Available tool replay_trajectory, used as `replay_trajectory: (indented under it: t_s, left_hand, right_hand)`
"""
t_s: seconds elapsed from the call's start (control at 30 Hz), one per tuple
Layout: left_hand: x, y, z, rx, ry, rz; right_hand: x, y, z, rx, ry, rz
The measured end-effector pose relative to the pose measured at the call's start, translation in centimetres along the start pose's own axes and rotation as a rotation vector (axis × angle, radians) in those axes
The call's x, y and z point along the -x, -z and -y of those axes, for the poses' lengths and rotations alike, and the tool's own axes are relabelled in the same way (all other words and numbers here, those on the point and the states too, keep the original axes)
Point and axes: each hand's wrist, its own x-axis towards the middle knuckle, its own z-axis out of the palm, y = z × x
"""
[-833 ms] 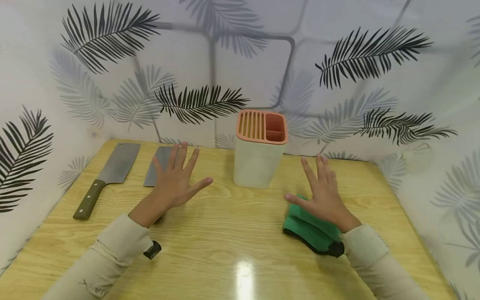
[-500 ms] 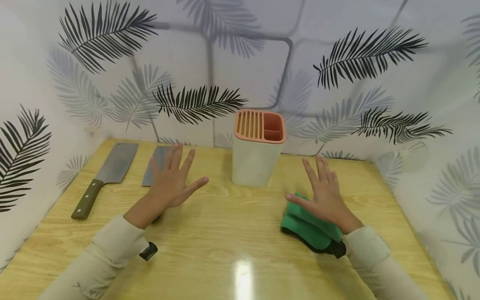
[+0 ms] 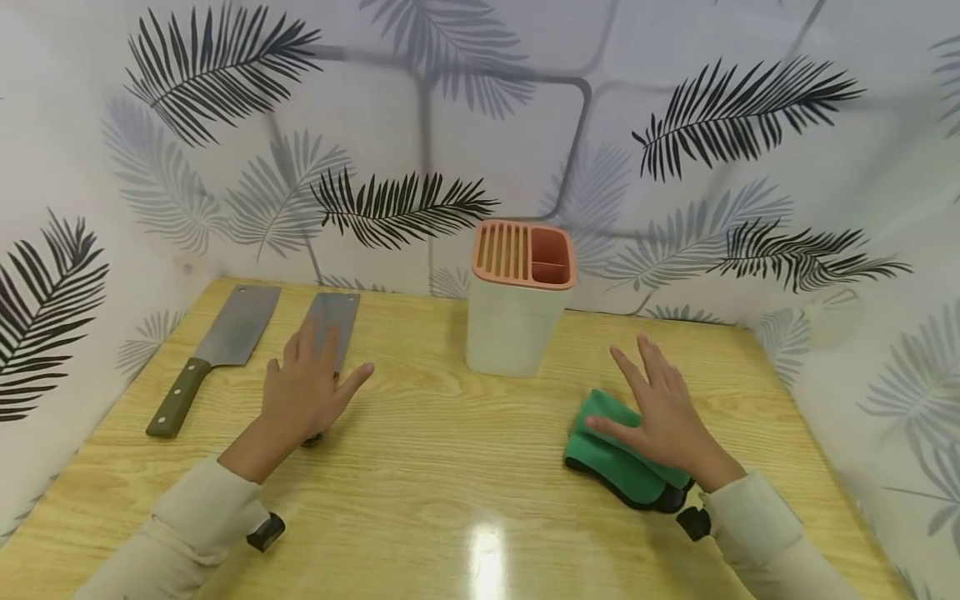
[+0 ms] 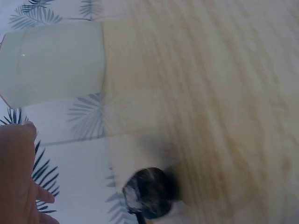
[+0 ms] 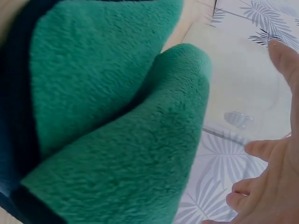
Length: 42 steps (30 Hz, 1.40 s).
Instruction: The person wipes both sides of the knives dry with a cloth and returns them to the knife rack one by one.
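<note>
My left hand [image 3: 298,392] hovers over the second cleaver [image 3: 342,310], fingers spread and holding nothing. It hides most of that cleaver's handle; the blade's far end and the dark butt show. In the left wrist view the black butt of the handle [image 4: 152,192] appears blurred. On the other side, my right hand [image 3: 666,425] is spread above a folded green cloth [image 3: 611,471] with dark edging. In the right wrist view the fuzzy cloth [image 5: 121,154] fills the left side, and the fingers [image 5: 275,163] show at the right edge, apart from it.
At the back middle stands a cream knife holder [image 3: 513,333] with an orange slotted top. Another cleaver [image 3: 240,325] with an olive-brown riveted handle lies at the far left. A leaf-patterned sheet [image 3: 480,125] rises behind the wooden table [image 3: 435,492].
My left hand has moved left and nearer to me, uncovering more of the second cleaver's blade. My right hand has shifted slightly to the right and nearer to me.
</note>
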Motion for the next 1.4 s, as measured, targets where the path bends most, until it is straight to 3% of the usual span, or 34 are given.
replay_trajectory:
  t_s: [0.17,0.37,0.57,0.8,1.03,1.4]
  left_hand:
    - [1.0,-1.0,1.1,-0.055,0.027,-0.054]
    - [1.5,-2.1,1.5,-0.103,0.058,-0.082]
    - [1.3,-2.3,1.2,-0.105,0.094,-0.019]
    - [1.2,-2.5,1.1,-0.125,0.163,0.128]
    - [0.8,-3.4,1.4,-0.136,0.153,0.122]
    - [-0.5,-3.8,1.3,-0.11,0.195,0.195]
  right_hand:
    - [0.6,-0.4,0.2,0.038,0.006,-0.007]
    - [1.8,-1.1,0.3,0.128,-0.023,0.061]
    - [2.9,-2.3,-0.3,0.133,-0.042,0.128]
    - [3.2,-3.0,-0.8,0.116,-0.019,0.176]
    - [3.3,-3.0,-1.2,0.142,-0.037,0.224]
    - [3.2,-3.2,-1.5,0.151,0.009,0.156]
